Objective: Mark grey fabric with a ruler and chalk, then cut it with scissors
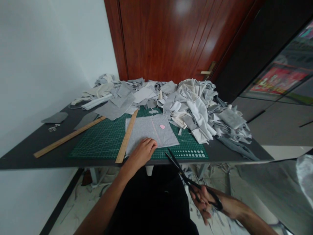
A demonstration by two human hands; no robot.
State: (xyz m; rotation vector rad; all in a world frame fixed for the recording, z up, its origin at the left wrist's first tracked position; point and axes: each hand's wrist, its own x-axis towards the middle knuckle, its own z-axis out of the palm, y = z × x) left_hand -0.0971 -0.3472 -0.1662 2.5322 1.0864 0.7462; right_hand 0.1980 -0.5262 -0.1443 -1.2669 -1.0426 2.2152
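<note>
A grey piece of fabric (143, 129) lies flat on a green cutting mat (97, 143), with a pink line drawn down it. On the fabric, right of that line, rests a small pink tailor's chalk (162, 126). My left hand (144, 150) is closed at the near edge of the fabric, its fingertips pinching the cloth by the line's lower end. In my right hand (202, 200) are large black scissors (182, 173), blades slightly apart and pointing up towards the fabric's near edge without touching it. A wooden ruler (127, 137) lies over the fabric's left side.
Heaps of grey and white fabric scraps (195, 104) cover the back and right of the dark table (29, 143). A second wooden ruler (69, 137) lies at the left. Behind the table stands a wooden door (161, 39). Scraps litter the floor (69, 202).
</note>
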